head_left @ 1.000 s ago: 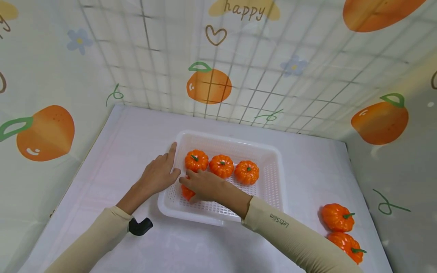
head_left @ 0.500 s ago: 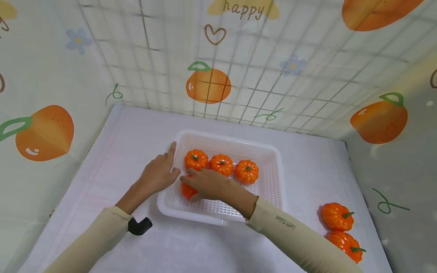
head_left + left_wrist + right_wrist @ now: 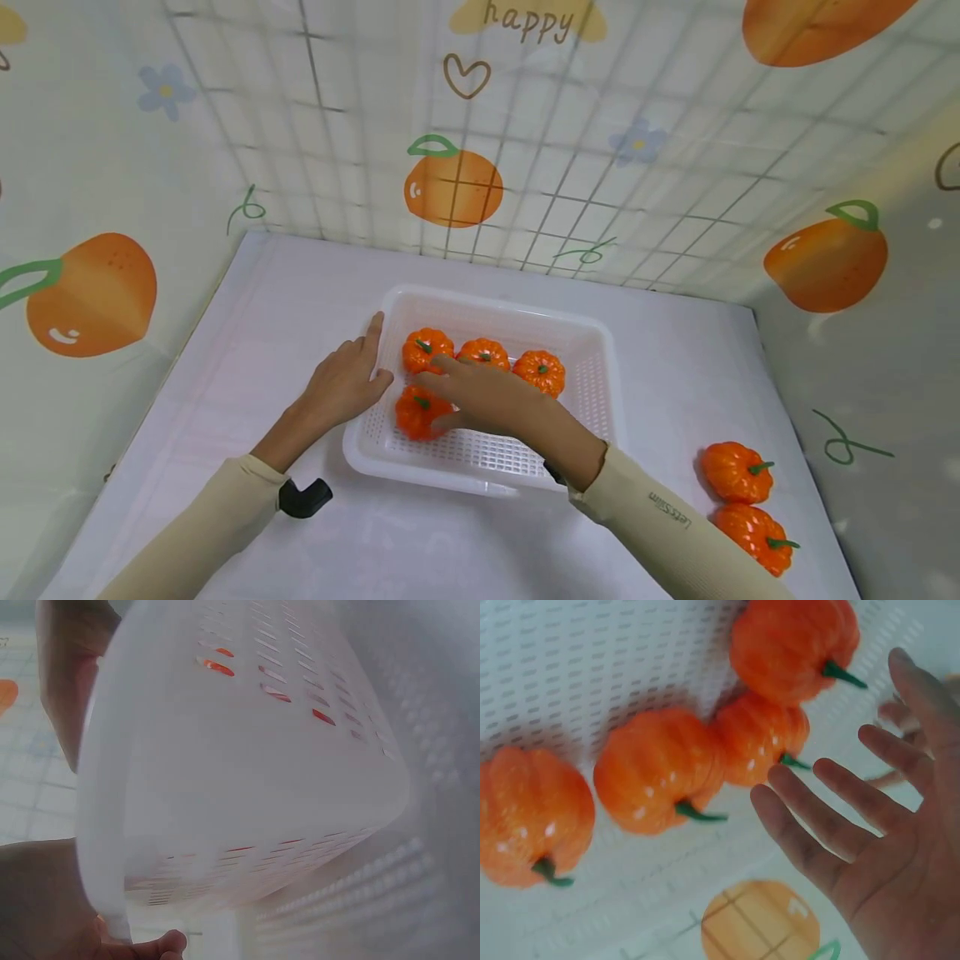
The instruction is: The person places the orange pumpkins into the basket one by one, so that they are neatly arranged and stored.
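Note:
A white perforated plastic basket (image 3: 495,483) holds several small orange toy pumpkins with green stems. My left hand (image 3: 341,387) grips the basket's left rim, its index finger stretched along the edge and its thumb near the rim. My right hand (image 3: 487,398) hovers inside the basket, fingers spread. It is just right of the front-left pumpkin (image 3: 418,412), which sits apart from the fingers in the right wrist view. Behind lie the back-left pumpkin (image 3: 426,350), the middle pumpkin (image 3: 483,353), partly covered by the hand, and the right pumpkin (image 3: 540,372).
Two more pumpkins lie on the white table at the right, one pumpkin (image 3: 737,472) behind the other pumpkin (image 3: 754,535). Fruit-patterned curtains (image 3: 330,142) enclose the back and sides. A black piece (image 3: 306,498) shows at the left wrist.
My right hand has let go of the front-left pumpkin, its fingers spreading as it draws back to the right. That pumpkin stays in the basket. The left hand keeps its place.

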{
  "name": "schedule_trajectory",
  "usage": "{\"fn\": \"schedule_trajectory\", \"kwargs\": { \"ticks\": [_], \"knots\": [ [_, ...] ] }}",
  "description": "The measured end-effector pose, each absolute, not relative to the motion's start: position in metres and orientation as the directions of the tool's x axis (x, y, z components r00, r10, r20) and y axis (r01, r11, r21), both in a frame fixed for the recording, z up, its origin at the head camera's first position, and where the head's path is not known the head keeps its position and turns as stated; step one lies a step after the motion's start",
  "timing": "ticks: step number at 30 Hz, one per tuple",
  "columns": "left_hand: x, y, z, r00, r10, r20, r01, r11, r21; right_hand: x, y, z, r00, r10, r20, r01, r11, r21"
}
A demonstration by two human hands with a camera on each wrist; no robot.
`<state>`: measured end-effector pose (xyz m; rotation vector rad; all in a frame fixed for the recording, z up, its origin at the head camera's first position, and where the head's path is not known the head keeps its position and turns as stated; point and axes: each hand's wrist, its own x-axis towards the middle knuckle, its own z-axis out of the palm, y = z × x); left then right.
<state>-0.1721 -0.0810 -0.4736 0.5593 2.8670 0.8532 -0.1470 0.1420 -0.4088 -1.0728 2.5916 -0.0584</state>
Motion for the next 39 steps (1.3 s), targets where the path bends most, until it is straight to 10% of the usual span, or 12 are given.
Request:
{"fn": "schedule_trajectory", "kwargs": {
  "ticks": [11,20,39],
  "knots": [
    [-0.171,-0.079,-0.472,-0.931,0.365,-0.018,0.293,0.775,0.560,-0.137,0.199,-0.386,-0.752,-0.658,-0.032,-0.649,0.748,-0.140],
    [-0.169,-0.078,-0.470,-0.930,0.365,-0.043,0.280,0.779,0.561,-0.123,0.257,-0.379,-0.906,-0.419,-0.057,-0.407,0.900,-0.158],
    [-0.169,-0.079,-0.471,-0.926,0.377,-0.034,0.288,0.759,0.584,-0.077,0.361,-0.395,-0.979,-0.186,0.080,-0.192,0.979,-0.065]
  ]
}}
